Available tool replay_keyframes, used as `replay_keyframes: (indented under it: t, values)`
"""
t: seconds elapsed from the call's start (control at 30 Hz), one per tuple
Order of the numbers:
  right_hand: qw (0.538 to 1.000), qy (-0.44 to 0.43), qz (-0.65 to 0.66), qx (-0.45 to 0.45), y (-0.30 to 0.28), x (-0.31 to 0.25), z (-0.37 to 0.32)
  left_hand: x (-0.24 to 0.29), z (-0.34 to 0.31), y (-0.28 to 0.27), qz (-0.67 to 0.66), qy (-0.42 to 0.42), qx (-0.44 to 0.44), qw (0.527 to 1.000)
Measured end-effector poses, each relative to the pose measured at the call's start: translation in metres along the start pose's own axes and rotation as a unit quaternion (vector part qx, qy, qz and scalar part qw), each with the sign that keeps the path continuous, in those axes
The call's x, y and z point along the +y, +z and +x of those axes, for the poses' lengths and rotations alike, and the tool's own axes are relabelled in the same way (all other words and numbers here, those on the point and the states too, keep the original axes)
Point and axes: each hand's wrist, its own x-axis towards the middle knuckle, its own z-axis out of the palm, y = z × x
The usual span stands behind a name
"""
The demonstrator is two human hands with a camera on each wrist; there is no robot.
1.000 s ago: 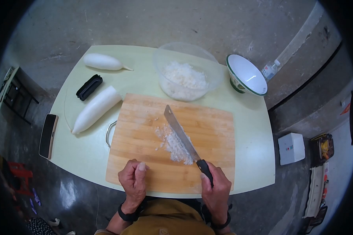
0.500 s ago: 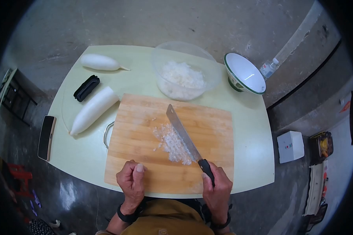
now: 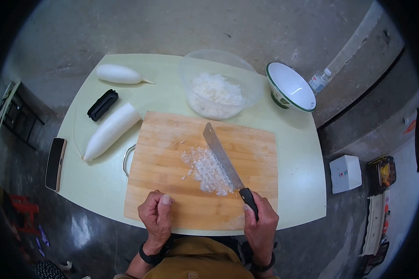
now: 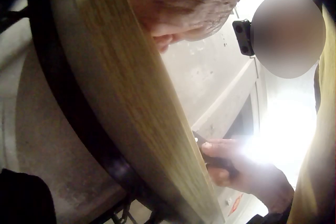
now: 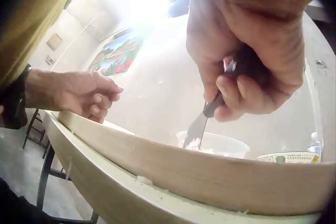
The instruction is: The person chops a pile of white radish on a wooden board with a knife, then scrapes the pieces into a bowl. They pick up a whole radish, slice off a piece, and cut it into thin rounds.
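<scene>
My right hand (image 3: 260, 221) grips the black handle of a knife (image 3: 222, 156), whose blade stands beside the right edge of a pile of chopped white bits (image 3: 208, 172) on the wooden board (image 3: 160, 135). In the right wrist view the fingers of that hand (image 5: 247, 50) curl round the handle, blade pointing down. My left hand (image 3: 157, 216) rests at the board's front left edge with curled fingers and nothing in it; the right wrist view shows this hand (image 5: 79, 95) loosely curled too.
Behind the board stands a clear bowl (image 3: 195, 100) of white shreds, with an enamel bowl (image 3: 291, 88) to its right. Two white radishes (image 3: 111, 132) (image 3: 121, 74), a black case (image 3: 103, 105) and a phone (image 3: 55, 163) lie on the left. A metal handle (image 3: 126, 160) juts from beside the board.
The knife and my right hand have moved a little to the right, from over the pile's right side to its edge. My left hand has stayed at the board's front left.
</scene>
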Motion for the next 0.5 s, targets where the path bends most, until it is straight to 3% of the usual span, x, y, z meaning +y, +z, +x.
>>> replay_keyframes:
  t: [0.5]
  values:
    - [1.000,0.006,0.006,-0.003,-0.0022,0.0006,-0.0010,0.0005,0.0001,0.0001,-0.001,0.002,-0.003,1.000]
